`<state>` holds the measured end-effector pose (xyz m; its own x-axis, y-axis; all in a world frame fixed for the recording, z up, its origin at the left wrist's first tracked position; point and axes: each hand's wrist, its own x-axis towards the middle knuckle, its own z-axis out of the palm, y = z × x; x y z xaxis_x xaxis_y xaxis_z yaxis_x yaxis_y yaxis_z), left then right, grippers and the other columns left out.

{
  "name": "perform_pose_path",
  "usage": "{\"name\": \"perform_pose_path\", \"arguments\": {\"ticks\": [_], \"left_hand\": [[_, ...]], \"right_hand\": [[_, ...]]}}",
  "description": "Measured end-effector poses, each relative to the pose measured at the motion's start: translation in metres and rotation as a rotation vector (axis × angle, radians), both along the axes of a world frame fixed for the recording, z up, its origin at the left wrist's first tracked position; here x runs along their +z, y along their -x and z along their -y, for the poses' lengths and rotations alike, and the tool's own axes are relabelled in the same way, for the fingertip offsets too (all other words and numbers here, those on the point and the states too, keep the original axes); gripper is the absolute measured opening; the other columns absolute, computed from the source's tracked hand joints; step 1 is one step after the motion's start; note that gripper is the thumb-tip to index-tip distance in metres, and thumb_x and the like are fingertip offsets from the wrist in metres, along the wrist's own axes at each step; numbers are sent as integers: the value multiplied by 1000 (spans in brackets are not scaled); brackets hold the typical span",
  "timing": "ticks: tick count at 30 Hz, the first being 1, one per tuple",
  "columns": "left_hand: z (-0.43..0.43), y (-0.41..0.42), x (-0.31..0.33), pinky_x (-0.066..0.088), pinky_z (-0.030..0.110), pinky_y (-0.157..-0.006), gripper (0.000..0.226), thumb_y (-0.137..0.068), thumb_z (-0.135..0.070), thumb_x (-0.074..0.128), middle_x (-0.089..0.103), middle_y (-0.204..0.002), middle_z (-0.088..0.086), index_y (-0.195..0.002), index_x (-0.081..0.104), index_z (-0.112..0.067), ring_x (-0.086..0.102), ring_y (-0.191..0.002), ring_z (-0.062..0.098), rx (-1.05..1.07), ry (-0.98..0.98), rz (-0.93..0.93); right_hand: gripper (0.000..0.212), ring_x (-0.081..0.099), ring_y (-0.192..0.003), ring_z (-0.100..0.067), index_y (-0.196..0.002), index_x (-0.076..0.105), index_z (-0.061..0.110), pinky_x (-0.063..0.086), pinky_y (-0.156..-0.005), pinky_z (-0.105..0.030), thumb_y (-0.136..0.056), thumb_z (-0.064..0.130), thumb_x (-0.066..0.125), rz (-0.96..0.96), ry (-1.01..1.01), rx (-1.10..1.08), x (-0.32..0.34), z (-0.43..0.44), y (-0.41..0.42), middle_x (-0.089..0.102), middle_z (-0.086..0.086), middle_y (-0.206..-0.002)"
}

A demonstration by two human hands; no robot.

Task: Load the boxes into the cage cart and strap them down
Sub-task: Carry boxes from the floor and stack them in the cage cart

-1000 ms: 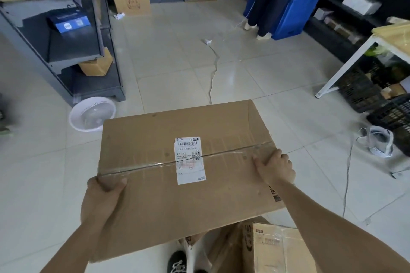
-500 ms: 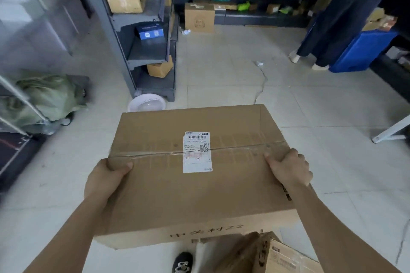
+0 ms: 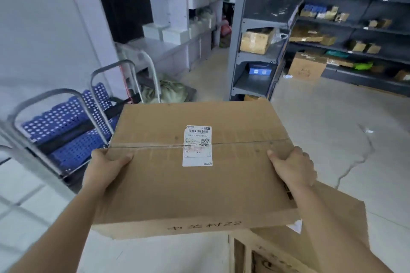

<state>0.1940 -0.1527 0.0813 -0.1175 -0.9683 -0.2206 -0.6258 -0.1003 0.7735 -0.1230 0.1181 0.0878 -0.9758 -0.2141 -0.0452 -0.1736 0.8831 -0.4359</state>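
The left hand (image 3: pixel 106 168) grips the left edge of the box (image 3: pixel 164 186). Its thumb lies flat on the top by the tape seam, and its fingers go down the side, out of sight. The right hand (image 3: pixel 294 169) holds the right edge the same way, thumb on top and knuckles curled over the rim. Both hands grip where they did half a second ago, and the box is still carried level in front of the body, clear of the floor (image 3: pixel 328 122), with its white label (image 3: pixel 197 146) facing up.

What has changed is the surroundings. The view has swung left, so the grey shelf rack (image 3: pixel 255 55), which stood at the upper left, is now above the far edge of the box. The standing person and the blue bin have gone from sight. A cart (image 3: pixel 66 122) with a blue perforated panel and bent metal bars has come into view just left of the box, with a dark band across the blue. A green sack (image 3: pixel 170 93) lies beyond it. A second box (image 3: pixel 337 213) sits low at the right, under the right forearm.
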Motion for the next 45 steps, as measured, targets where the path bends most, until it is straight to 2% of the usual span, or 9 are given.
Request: {"name": "perform_pose_path", "arguments": {"ticks": [8, 11, 14, 22, 25, 29, 36, 40, 45], "left_hand": [[74, -156, 30, 43, 43, -90, 72, -78, -45, 75, 57, -126, 15, -131, 40, -10, 54, -114, 35, 238, 43, -40], [103, -216, 40, 47, 44, -85, 67, -77, -47, 73, 60, -118, 11, -125, 42, -12, 56, -108, 35, 310, 57, -24], [124, -272, 48, 48, 47, -88, 65, -76, -48, 73, 58, -108, 6, -122, 42, -14, 57, -104, 34, 395, 72, -35], [162, -398, 66, 50, 48, -88, 65, -72, -49, 75, 61, -105, 6, -120, 43, -17, 59, -97, 32, 634, 111, -36], [176, -435, 72, 49, 47, -87, 62, -75, -45, 73, 59, -106, 7, -120, 42, -17, 57, -97, 32, 712, 130, -45], [201, -474, 78, 49, 46, -87, 61, -77, -42, 72, 59, -109, 10, -123, 42, -14, 57, -103, 35, 801, 166, -40], [255, -526, 90, 48, 44, -83, 57, -79, -39, 69, 57, -108, 12, -123, 43, -13, 56, -99, 34, 935, 206, -38], [285, -552, 95, 49, 45, -85, 64, -72, -46, 65, 59, -107, 13, -122, 44, -13, 57, -97, 33, 1003, 216, -32], [325, -588, 100, 43, 38, -82, 57, -84, -32, 66, 53, -106, 11, -131, 42, -8, 50, -94, 28, 1058, 248, -54]], "right_hand": [[84, 48, -124, -36, -142, 38, 8, 43, -97, -46, -83, 65, 57, -20, 35, 246, 24, 164, -100, 48, -16, -139], [82, 50, -121, -38, -138, 42, 7, 46, -95, -48, -81, 63, 60, -11, 89, 326, 28, 220, -145, 53, -17, -132], [82, 50, -120, -40, -138, 41, 7, 46, -96, -52, -81, 62, 61, -11, 118, 414, 32, 274, -190, 51, -18, -134], [78, 52, -117, -39, -132, 47, 7, 46, -94, -50, -80, 62, 63, -24, 164, 598, 53, 401, -299, 56, -18, -126], [78, 55, -114, -39, -130, 48, 6, 49, -90, -51, -78, 63, 64, -19, 194, 681, 59, 446, -334, 58, -18, -124], [81, 53, -118, -39, -134, 46, 7, 47, -94, -51, -79, 64, 62, -13, 216, 787, 64, 509, -374, 55, -18, -129], [78, 54, -117, -39, -131, 46, 3, 49, -91, -51, -81, 62, 61, -29, 244, 946, 76, 619, -435, 55, -18, -128], [78, 50, -120, -40, -133, 44, 4, 48, -92, -48, -83, 60, 61, -2, 245, 1035, 86, 675, -469, 52, -19, -131], [78, 49, -121, -38, -136, 42, 6, 46, -95, -53, -82, 59, 61, 31, 256, 1094, 90, 734, -511, 50, -17, -133]]}}
